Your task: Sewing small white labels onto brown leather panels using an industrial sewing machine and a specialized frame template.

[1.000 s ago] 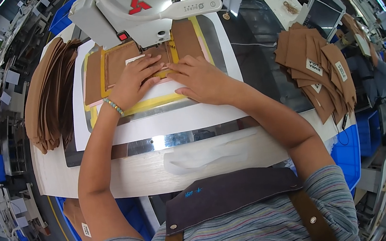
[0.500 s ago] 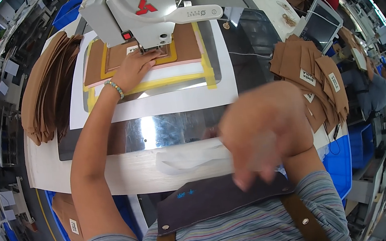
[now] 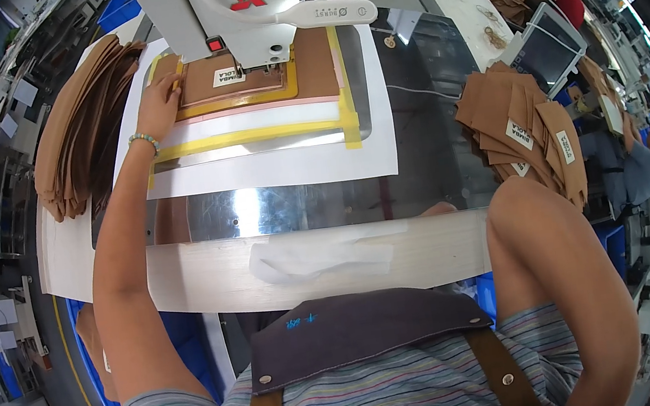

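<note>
My left hand [image 3: 162, 97], with a beaded bracelet, rests on the left side of a brown panel [image 3: 312, 73] beside a yellow frame [image 3: 278, 94], fingers loosely stretched. The white machine head [image 3: 252, 24] stands over the panel, where a white label [image 3: 226, 77] shows by the needle foot. Panel and frame lie on a yellow-taped plate on white sheeting [image 3: 272, 173]. My right arm bends down at the lower right; its hand is outside the picture.
Brown piece stacks flank the work at left [image 3: 67, 146] and right [image 3: 494, 115]. A screen [image 3: 536, 50] stands at back right, near co-workers [image 3: 632, 162]. Blue bins [image 3: 179, 345] sit below the table [image 3: 430, 251], which holds a translucent sheet [image 3: 308, 259].
My left hand has slid leftward from under the needle area, uncovering the label. My right hand has lifted off the panel and swung back toward my body, out of view.
</note>
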